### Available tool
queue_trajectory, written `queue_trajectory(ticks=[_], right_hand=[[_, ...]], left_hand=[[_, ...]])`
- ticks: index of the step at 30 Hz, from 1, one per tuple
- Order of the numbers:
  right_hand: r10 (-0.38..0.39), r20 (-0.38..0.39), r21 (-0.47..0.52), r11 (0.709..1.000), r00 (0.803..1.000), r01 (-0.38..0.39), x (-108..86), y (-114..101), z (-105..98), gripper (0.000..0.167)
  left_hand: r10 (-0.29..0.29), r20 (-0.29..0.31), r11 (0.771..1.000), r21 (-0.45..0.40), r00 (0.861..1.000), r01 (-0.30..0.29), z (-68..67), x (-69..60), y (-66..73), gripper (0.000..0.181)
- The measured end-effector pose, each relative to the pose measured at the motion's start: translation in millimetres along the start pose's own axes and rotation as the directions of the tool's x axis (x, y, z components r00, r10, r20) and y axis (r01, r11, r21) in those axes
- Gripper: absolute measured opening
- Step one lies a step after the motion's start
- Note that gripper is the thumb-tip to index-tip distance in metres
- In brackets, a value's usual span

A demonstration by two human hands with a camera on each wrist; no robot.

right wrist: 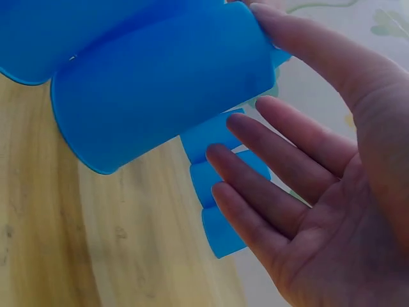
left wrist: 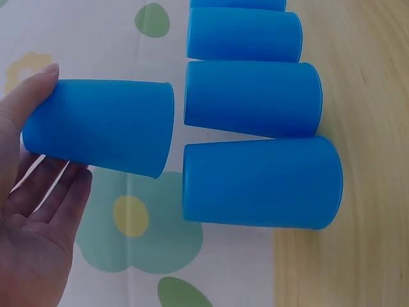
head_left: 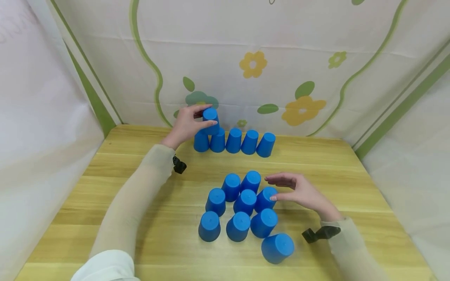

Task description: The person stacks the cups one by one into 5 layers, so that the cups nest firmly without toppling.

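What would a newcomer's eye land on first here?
The blue, tapered plastic cup in the left hand, held above the left end of a row of five upside-down blue cups at the back. Next, the loose cluster of nine blue cups nearer the camera, with the right hand at its right.

- I see a cup row (head_left: 233, 141) on the surface (head_left: 309, 160).
- A cup cluster (head_left: 245, 203) before it.
- A raised cup (head_left: 211, 114) above the row's left end.
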State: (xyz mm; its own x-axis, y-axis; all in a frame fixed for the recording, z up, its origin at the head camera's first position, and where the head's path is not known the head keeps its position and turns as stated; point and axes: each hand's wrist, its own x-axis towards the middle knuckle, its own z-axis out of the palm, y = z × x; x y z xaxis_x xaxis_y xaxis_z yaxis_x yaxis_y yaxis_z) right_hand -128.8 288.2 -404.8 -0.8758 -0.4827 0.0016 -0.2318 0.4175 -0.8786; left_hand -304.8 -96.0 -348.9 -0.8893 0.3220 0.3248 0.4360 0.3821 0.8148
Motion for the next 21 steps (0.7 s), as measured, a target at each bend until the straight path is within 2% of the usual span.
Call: queue_trajectory(ticks=[9, 21], right_hand=[[0.007, 0.031, 0.001, 1.000, 0.999, -0.007, -3.2, 1, 4, 0.051], [0.020, 0.008, -0.019, 1.000, 1.000, -0.020, -6.4, 3, 5, 0.048]], left_hand=[[-0.042, -0.003, 0.999, 0.005, 0.999, 0.042, 4.9, 1.9, -2.5, 0.064], [-0.078, -0.044, 0.996, -0.044, 0.996, 0.076, 11.5, 1.7, -4.7, 0.062]])
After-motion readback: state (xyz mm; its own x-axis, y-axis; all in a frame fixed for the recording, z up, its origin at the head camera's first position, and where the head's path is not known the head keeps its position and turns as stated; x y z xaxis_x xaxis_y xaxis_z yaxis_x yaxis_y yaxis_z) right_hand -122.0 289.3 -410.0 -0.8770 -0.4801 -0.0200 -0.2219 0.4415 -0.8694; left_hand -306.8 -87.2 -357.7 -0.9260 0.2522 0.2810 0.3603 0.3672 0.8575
